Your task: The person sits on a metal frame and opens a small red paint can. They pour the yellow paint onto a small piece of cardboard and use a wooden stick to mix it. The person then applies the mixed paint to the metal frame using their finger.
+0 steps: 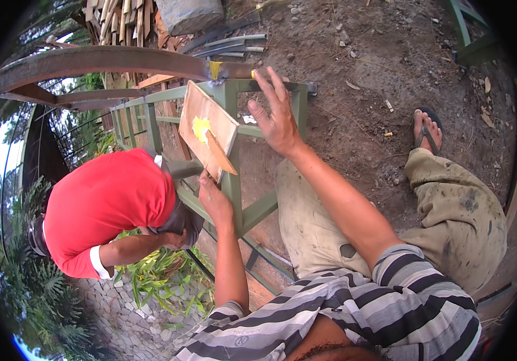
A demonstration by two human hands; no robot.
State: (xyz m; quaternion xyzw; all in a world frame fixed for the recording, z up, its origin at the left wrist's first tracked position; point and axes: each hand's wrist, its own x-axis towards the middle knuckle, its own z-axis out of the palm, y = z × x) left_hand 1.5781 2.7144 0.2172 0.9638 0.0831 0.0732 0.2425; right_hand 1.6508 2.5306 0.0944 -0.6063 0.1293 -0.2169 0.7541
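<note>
My left hand (215, 203) grips the lower edge of a flat square wooden board (193, 103), held tilted beside the green metal frame (229, 108). A blob of yellow paste (200, 127) sits on the board, and a flat pointed wooden stick (217, 150) lies across it with one end in the paste. My right hand (279, 117) is raised with fingers stretched out, near the end of a curved brown metal beam (114, 62). A yellow smear (215, 69) marks the beam's joint. A small yellow dab shows by my right fingertips; I cannot tell which surface it is on.
At the left a person in a red shirt (111, 207) bends over close to the frame. Behind the beam are a stack of wood pieces (120, 21), a large stone (191, 15) and grey pipes (234, 45). Green plants (162, 277) grow by stone paving.
</note>
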